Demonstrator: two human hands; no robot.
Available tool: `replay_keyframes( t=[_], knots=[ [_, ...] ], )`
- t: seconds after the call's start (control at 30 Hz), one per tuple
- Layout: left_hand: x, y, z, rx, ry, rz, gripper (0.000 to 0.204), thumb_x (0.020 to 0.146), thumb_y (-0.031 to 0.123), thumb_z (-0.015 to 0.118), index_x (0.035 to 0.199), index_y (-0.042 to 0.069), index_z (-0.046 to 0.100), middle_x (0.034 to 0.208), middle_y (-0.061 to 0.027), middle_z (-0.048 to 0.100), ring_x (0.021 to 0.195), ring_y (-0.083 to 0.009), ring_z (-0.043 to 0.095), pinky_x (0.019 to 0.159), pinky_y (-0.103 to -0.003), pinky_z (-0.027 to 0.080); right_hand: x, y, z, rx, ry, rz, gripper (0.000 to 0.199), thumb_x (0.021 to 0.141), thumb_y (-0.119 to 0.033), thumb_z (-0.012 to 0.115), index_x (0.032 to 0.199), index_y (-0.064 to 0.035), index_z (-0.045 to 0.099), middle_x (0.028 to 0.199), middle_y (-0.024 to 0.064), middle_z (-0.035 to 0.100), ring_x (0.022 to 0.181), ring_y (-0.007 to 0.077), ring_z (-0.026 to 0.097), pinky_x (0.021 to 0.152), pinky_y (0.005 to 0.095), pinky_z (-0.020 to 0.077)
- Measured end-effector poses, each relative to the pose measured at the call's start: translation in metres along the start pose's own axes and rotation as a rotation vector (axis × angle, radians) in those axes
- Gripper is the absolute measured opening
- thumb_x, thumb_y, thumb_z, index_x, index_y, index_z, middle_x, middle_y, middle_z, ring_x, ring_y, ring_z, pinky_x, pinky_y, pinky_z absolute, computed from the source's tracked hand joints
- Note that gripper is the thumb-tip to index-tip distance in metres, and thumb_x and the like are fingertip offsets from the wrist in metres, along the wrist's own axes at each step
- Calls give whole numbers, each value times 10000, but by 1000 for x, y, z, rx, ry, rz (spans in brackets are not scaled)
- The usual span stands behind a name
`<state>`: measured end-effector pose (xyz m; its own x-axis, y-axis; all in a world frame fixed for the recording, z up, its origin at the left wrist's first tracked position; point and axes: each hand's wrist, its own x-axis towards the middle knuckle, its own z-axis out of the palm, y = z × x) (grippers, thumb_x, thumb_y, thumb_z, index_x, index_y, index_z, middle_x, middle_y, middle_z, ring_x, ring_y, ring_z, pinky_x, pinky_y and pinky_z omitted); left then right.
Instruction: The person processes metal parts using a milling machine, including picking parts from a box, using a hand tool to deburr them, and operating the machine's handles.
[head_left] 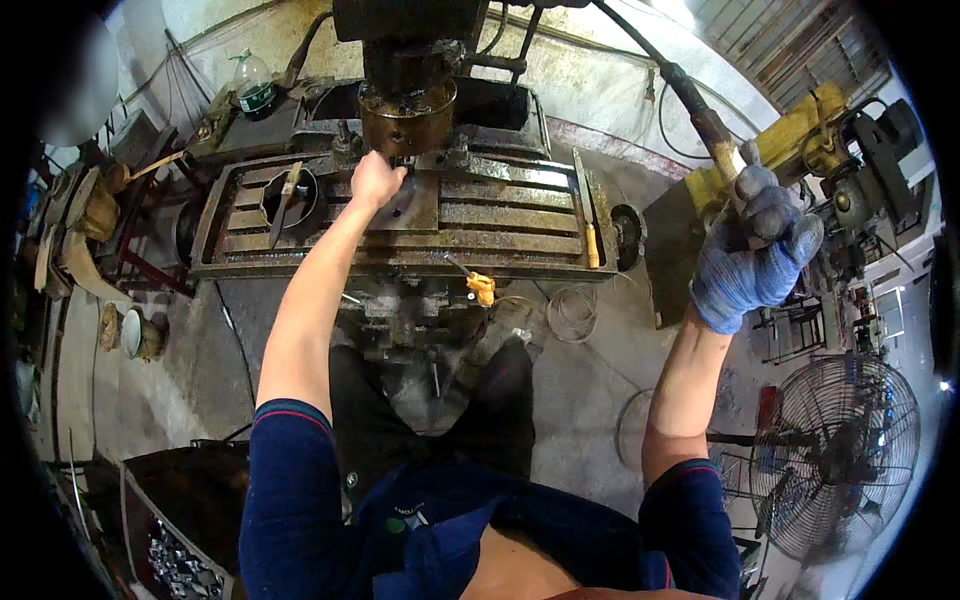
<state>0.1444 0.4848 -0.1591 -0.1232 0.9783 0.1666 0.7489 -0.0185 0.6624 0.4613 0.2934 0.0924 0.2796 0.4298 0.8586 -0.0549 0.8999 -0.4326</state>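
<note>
Both my forearms stretch up and away from my dark blue sleeves: my bare left hand [376,180] fists on the slotted worktop [500,215] under the spindle [407,115]; my gloved right hand [755,262], raised, clenches the lever [700,112].

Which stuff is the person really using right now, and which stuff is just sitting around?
In use:
left hand on the slotted machine table
gloved right hand gripping the long lever handle
machine head

Sitting around:
plastic bottle
floor fan
yellow-handled tool
</note>
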Motion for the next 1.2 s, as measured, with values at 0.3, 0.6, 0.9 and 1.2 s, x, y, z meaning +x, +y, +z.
replay_keyframes(
  t=[0.3, 0.6, 0.9, 1.2],
  knots=[
    [3, -4, -1, -31, -29, 0, 305, 656, 225, 682, 813, -31, 628, 784, -232, 619, 806, -362, 603, 723, -428, 484, 24, -14, 15, -232, 172, 13, 409, 903, -332, 392, 592, -74, 450, 566, 68, 450, 729, 255, 527, 930, 488, 336],
    [-2, -2, -10, -49, -46, 4, 351, 693, 195, 660, 956, -33, 609, 755, -212, 627, 723, -320, 627, 654, -396, 493, -3, 5, -9, -130, 95, -11, 406, 881, -346, 429, 591, -64, 462, 653, 87, 487, 760, 260, 513, 987, 528, 273],
    [-126, -22, -126, 114, 372, 232, 353, 784, 191, 620, 1120, 101, 556, 732, -69, 632, 632, -226, 612, 580, -334, 466, -2, 6, -12, -16, 4, -66, 371, 880, -307, 443, 636, -30, 483, 645, 102, 519, 733, 257, 541, 829, 467, 402],
    [-142, -68, -143, 542, 274, 109, 496, 807, 371, 556, 1214, 107, 453, 896, -158, 597, 712, -354, 604, 624, -436, 482, 0, -1, 0, -1, 70, -21, 367, 856, -309, 510, 624, -26, 488, 635, 88, 511, 720, 252, 546, 804, 440, 417]
  ],
)
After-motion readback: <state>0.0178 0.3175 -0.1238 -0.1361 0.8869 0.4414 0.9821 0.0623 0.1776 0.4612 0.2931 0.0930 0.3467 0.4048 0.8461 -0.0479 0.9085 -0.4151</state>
